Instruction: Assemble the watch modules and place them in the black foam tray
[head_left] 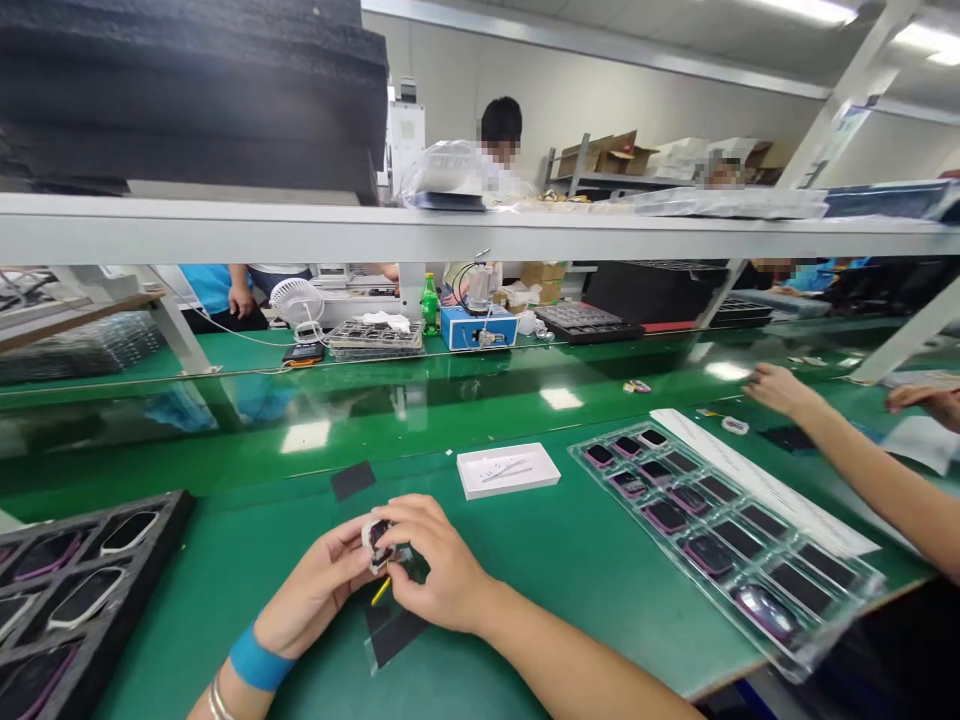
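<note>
My left hand (326, 585), with a blue band at the wrist, holds up a small white-framed device (369, 535) with a dark inside, its fingers closed round the edge. Over the same device bends my right hand (446, 570), fingers curled and pressing on its near side. A thin yellow strip (381, 592) sticks out below the device by my right thumb. What lies between the right fingertips is partly hidden. Under my hands a dark rectangular sheet (397, 638) with a clear edge lies on the green mat (300, 680).
A shallow white box (508, 488) holds thin pieces. To the right, a clear tray (750, 625) carries framed screens and dark sheets. A black foam tray (161, 575) with framed screens is at left. Another person's arm (847, 450) reaches in from the right. A shelf beam (480, 238) crosses ahead.
</note>
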